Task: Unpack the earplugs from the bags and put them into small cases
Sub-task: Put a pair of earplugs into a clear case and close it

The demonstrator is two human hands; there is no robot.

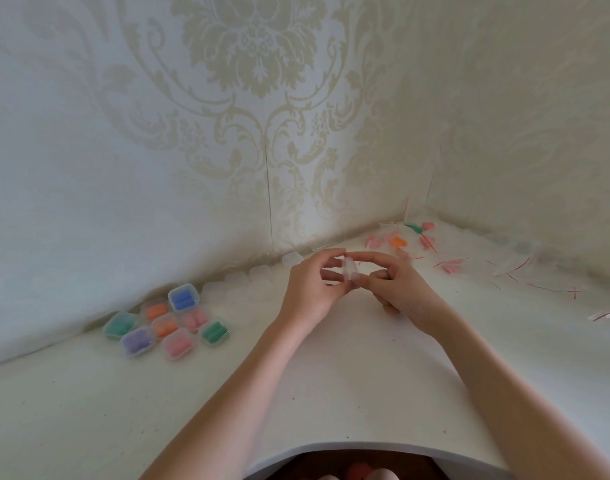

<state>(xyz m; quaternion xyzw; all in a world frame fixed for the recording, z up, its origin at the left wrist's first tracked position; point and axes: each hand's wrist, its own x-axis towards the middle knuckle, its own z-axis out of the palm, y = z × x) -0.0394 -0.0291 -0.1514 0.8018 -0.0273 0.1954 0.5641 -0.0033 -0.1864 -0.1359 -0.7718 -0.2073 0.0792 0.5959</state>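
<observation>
Both hands meet above the middle of the white table (331, 375). My left hand (310, 285) and my right hand (397, 289) together pinch a small clear plastic case (349, 268) between fingertips and thumbs. Whether the case holds anything I cannot tell. At the left lies a cluster of several filled clear cases (168, 323) with blue, orange, green, purple and pink earplugs. A row of empty clear cases (251, 275) runs along the wall. At the back right corner lie bagged earplugs (398, 242) in orange, green and pink.
Torn clear bags with red strips (511, 268) are scattered over the right side of the table. Patterned walls close the table at the back and the right. The table's curved front edge (365, 446) is near my body.
</observation>
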